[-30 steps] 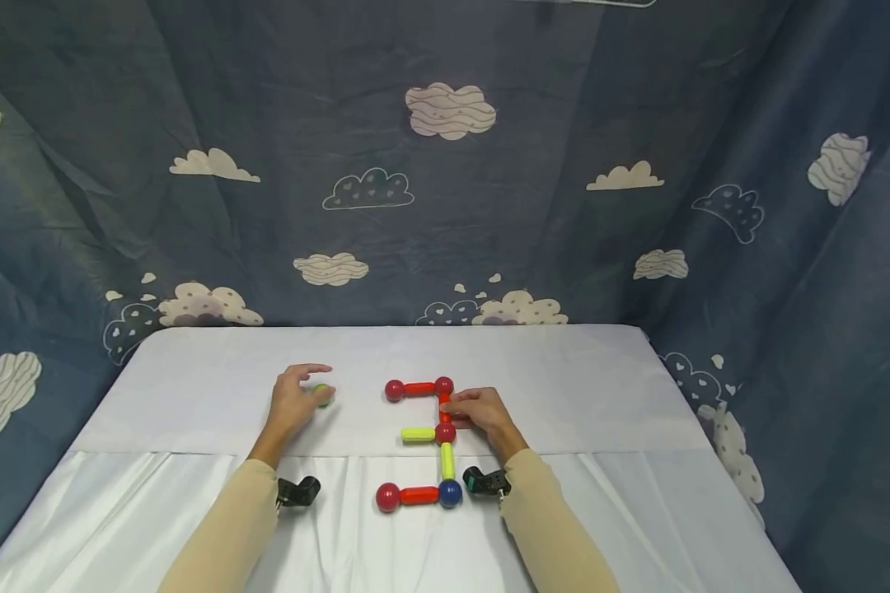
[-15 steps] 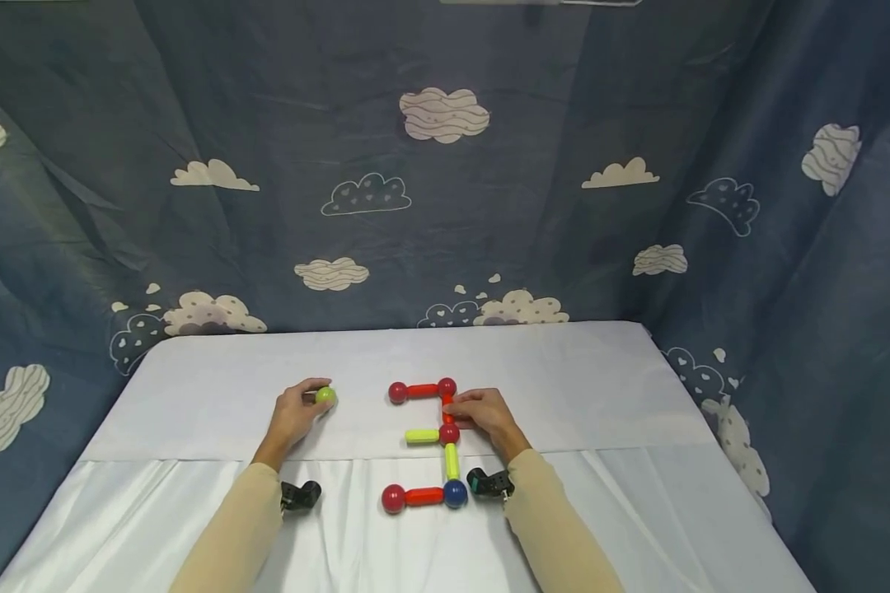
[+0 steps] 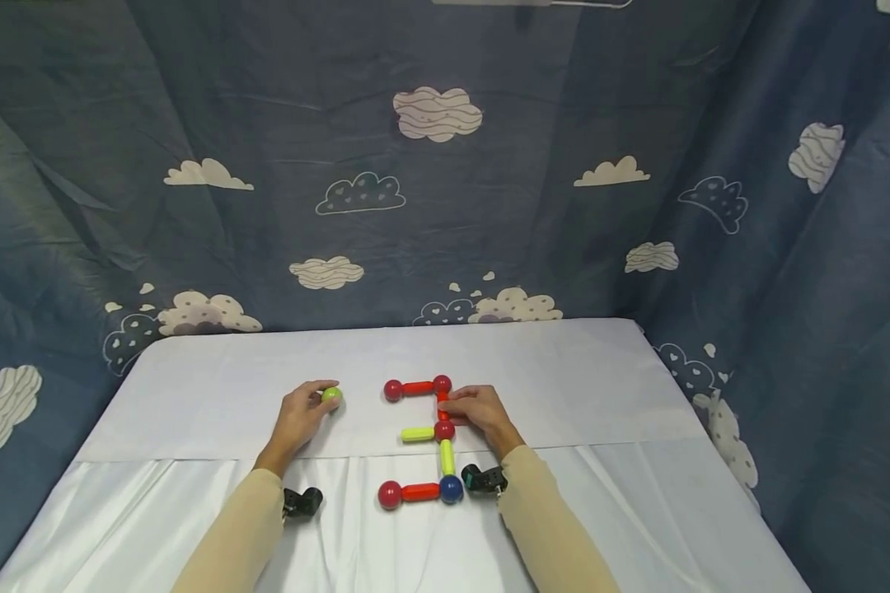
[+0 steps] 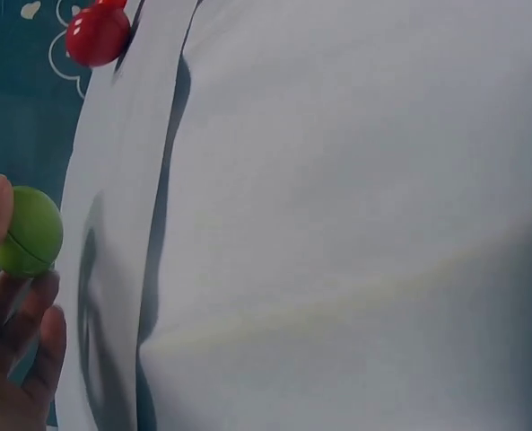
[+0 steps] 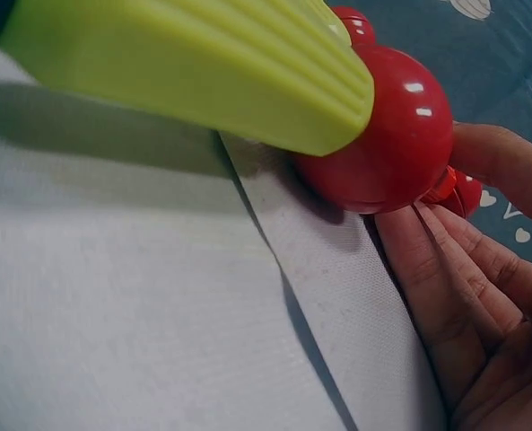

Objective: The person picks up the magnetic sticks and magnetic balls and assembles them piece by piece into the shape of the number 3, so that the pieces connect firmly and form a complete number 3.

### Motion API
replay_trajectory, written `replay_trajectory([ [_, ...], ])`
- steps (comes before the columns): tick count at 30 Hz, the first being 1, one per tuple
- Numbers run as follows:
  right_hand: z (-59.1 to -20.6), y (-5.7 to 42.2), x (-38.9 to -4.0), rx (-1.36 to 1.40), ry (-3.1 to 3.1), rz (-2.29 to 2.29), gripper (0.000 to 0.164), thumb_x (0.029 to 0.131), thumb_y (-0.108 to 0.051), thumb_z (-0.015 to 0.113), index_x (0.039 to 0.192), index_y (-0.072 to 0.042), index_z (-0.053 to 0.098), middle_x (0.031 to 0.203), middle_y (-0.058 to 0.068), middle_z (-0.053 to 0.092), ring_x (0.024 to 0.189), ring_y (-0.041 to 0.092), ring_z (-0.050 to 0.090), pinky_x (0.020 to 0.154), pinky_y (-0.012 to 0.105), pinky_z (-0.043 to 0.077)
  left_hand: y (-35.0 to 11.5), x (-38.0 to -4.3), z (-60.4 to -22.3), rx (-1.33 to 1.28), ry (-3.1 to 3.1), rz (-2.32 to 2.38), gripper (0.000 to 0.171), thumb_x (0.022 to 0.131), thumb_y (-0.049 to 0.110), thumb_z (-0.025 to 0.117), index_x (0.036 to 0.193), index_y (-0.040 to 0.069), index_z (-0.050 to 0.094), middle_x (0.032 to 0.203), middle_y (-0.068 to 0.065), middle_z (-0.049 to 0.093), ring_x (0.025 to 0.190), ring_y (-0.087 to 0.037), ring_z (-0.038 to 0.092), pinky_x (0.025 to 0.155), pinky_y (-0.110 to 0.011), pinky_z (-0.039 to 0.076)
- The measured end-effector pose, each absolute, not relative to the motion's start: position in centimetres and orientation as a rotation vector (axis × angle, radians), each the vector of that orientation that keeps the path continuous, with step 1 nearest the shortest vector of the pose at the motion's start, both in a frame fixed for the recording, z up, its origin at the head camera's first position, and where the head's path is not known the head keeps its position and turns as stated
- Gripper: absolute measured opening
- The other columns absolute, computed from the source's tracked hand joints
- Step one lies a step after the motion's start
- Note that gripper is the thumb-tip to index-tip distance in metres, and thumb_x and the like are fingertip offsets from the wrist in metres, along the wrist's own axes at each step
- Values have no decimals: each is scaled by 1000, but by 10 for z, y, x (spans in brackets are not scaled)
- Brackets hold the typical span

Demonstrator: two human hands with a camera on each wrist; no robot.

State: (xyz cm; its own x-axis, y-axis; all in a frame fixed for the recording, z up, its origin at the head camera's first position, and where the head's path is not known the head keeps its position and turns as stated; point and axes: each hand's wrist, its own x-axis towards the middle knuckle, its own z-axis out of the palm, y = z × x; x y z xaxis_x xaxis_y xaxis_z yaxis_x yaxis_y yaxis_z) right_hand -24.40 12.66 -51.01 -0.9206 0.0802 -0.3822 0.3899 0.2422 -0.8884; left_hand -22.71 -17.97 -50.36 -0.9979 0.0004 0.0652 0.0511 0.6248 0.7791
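Observation:
My left hand (image 3: 301,416) pinches a green ball (image 3: 331,395) between thumb and fingers; in the left wrist view the green ball (image 4: 30,232) has a seam line and is above the cloth. To its right lies a joined figure of rods and balls. My right hand (image 3: 482,412) holds the upper red rod (image 3: 442,403) between the top right red ball (image 3: 442,384) and the middle red ball (image 3: 444,431). A yellow-green rod (image 3: 418,434) points left from the middle ball, its left end free. Another yellow-green rod (image 3: 447,458) runs down to a blue ball (image 3: 451,489).
From the blue ball a red rod (image 3: 420,492) leads left to a red ball (image 3: 389,495). At the top, a further red rod (image 3: 418,388) ends in a red ball (image 3: 392,390). White cloth (image 3: 564,379) covers the table, with a cloud-patterned curtain (image 3: 489,206) behind.
The left hand's fingers have closed around the green ball, and the hand has shifted slightly right with it. The right hand keeps its hold on the red rod.

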Motion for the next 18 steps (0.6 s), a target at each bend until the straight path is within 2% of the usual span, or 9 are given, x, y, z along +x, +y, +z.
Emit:
replay_trajectory([
  [6, -509, 128, -245, 429, 2250, -1758, 27, 75, -13, 81, 96, -2, 69, 88, 9, 69, 70, 15, 66, 63, 25, 54, -169, -222, -498, -98, -2812, -1334, 35, 87, 11, 71, 120, 5, 64, 119, -16, 61, 97, -27, 62, 82, -40, 50],
  [10, -507, 127, -245, 432, 2240, -1768, 26, 76, -12, 81, 96, -2, 69, 87, 9, 69, 70, 15, 66, 63, 25, 54, -164, -219, -495, -156, -2838, -1312, 38, 82, 6, 73, 119, 3, 64, 116, -15, 62, 93, -24, 61, 79, -37, 50],
  [18, -509, 127, -245, 452, 2243, -1755, 27, 76, -13, 81, 97, -1, 69, 89, 10, 68, 69, 15, 67, 64, 25, 54, -151, -211, -495, -264, -2898, -1246, 35, 80, 2, 73, 113, 8, 68, 112, -11, 65, 96, -25, 62, 85, -42, 50],
])
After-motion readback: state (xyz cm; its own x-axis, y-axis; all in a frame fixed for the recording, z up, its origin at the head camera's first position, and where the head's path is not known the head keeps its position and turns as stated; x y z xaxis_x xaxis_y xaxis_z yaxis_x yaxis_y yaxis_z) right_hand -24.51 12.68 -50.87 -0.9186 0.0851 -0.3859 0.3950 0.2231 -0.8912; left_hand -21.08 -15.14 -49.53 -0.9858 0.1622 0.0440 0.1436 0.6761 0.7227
